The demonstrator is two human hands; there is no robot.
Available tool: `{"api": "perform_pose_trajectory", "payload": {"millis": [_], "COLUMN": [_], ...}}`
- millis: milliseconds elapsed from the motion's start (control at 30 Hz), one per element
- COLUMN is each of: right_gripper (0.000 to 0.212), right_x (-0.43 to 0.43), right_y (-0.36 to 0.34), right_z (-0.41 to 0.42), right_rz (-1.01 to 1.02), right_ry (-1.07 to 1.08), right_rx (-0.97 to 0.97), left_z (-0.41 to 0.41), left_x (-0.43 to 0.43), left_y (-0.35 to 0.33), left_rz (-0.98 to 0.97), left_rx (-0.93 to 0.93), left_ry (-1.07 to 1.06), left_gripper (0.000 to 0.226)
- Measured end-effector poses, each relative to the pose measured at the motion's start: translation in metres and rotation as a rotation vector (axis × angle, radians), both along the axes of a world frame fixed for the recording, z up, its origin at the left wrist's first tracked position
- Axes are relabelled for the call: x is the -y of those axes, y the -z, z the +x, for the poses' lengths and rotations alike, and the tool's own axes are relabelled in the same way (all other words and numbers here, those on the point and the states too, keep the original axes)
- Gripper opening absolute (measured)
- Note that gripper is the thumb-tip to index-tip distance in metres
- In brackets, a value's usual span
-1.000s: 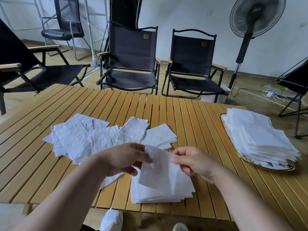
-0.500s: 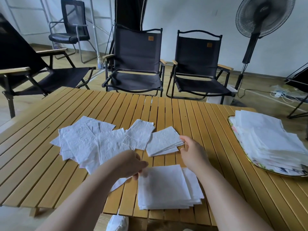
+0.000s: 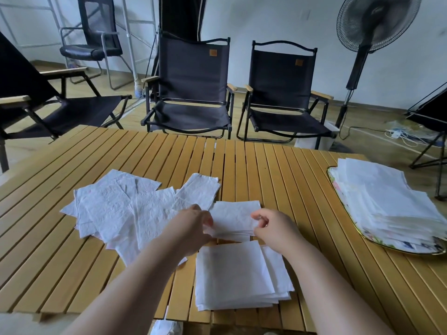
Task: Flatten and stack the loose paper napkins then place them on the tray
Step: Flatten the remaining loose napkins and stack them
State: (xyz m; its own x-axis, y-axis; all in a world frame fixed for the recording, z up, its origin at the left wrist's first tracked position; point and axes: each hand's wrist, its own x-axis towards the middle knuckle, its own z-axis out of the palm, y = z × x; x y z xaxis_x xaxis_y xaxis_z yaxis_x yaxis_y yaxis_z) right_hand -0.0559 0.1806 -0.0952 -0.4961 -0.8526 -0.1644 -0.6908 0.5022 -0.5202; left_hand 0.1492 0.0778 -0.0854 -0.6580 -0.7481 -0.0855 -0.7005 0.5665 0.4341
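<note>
A neat stack of flattened white napkins (image 3: pixel 235 278) lies near the table's front edge. Just beyond it sits a small folded bundle of napkins (image 3: pixel 233 217). My left hand (image 3: pixel 191 228) pinches the bundle's left edge and my right hand (image 3: pixel 273 227) pinches its right edge. Loose crumpled napkins (image 3: pixel 121 209) are spread across the table to the left. At the far right, a patterned tray with a gold rim (image 3: pixel 338 187) carries a tall pile of napkins (image 3: pixel 389 204).
The slatted wooden table (image 3: pixel 278 175) has bare slats in the middle and back. Two black folding chairs (image 3: pixel 193 93) stand behind it, a third chair (image 3: pixel 36 105) at the left, and a standing fan (image 3: pixel 372 27) at the right.
The napkin held in both hands one second ago now lies on the front stack. Both hands have moved forward and taken hold of the small folded bundle beyond it.
</note>
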Motion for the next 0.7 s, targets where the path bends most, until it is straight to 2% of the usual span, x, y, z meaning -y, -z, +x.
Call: {"api": "perform_pose_trajectory", "payload": {"millis": [167, 267, 467, 567, 700], "right_gripper": [0.043, 0.039, 0.009, 0.010, 0.013], "right_x": [-0.0025, -0.0015, 0.0024, 0.0036, 0.0028], "right_y": [0.0020, 0.0043, 0.0090, 0.0089, 0.0097], "right_z": [-0.0043, -0.0051, -0.0049, -0.0037, -0.0052], "right_rz": [-0.035, -0.038, -0.080, -0.088, -0.059], "right_ry": [-0.035, -0.040, -0.008, -0.016, -0.030], "right_rx": [0.025, 0.015, -0.066, -0.122, -0.133], "left_z": [-0.0075, -0.0074, -0.0049, -0.0041, -0.0060], "left_x": [0.0047, 0.0080, 0.0063, 0.0046, 0.0032], "left_y": [0.0042, 0.0090, 0.0096, 0.0091, 0.0071], "left_rz": [-0.085, -0.143, -0.094, -0.074, -0.082], "left_rx": [-0.001, 0.027, -0.001, -0.006, -0.024], "left_ry": [-0.040, -0.050, -0.012, -0.001, 0.014], "left_gripper": [0.014, 0.015, 0.008, 0.022, 0.016]}}
